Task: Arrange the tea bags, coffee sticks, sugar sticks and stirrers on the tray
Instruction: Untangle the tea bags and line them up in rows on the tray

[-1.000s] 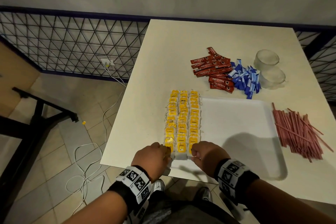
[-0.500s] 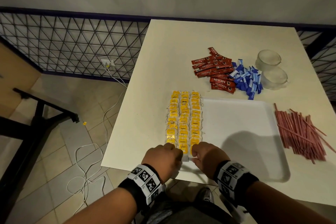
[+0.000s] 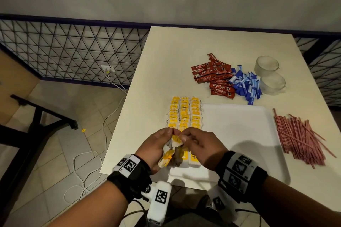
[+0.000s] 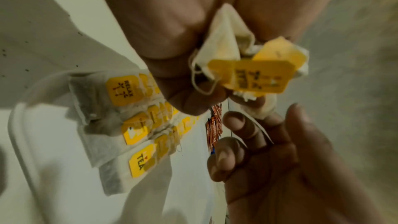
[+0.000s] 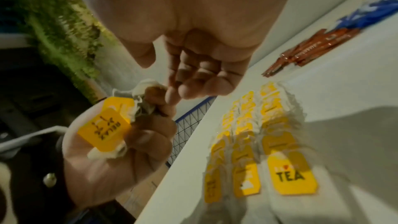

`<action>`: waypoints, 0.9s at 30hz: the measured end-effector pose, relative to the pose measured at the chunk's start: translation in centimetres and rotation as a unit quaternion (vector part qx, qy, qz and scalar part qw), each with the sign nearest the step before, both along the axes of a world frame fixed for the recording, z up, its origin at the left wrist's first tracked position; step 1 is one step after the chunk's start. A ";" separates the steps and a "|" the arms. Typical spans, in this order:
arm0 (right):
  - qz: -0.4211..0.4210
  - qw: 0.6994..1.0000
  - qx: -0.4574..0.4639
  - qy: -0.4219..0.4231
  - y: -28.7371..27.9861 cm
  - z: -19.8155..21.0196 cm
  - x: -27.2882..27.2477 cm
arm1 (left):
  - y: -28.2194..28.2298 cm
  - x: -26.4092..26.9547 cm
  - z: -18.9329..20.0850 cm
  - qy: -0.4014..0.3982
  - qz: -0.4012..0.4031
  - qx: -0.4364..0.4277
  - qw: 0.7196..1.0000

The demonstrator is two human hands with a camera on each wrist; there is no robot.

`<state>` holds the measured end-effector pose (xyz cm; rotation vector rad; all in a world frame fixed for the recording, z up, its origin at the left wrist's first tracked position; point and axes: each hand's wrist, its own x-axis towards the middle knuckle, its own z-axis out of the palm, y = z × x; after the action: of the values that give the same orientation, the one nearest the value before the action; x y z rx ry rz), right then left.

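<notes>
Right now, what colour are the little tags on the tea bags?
Yellow tags with black writing, clearest in the right wrist view.

Three columns of tea bags point(image 3: 184, 114) are lying on one white tray point(image 3: 239, 134), their exact number hard to tell. Two glass cups point(image 3: 269, 74) are standing by single heaps of coffee sticks point(image 3: 214, 77), sugar sticks point(image 3: 245, 86) and stirrers point(image 3: 299, 134), too overlapped to count.

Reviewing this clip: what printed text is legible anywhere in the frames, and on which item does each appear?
"NESCAFE CLASSIC": red coffee sticks.
"RELAX": yellow tag of the tea bags gripped in the left hand.
"TEA": tag of a tea bag on the tray.
Blue sugar sticks: print too small.
</notes>
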<state>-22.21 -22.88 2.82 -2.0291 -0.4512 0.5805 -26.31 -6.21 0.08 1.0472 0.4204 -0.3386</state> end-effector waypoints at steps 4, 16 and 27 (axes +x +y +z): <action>-0.052 0.992 -0.003 0.111 0.6 0.0 0.6 | -0.3 -0.1 -0.8 -0.061 -0.005 0.087 0.994; 0.013 0.997 -0.074 -0.037 -1.1 1.2 1.9 | 2.3 -1.5 -1.6 -0.092 -0.138 0.357 0.919; 0.011 0.998 -0.005 -0.059 -2.0 2.3 2.1 | -0.1 0.5 1.1 -0.149 -0.157 0.419 0.882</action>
<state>-20.13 -24.83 5.11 -2.0766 -0.5427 0.4791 -25.84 -6.35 1.14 2.0004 0.0969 -0.2731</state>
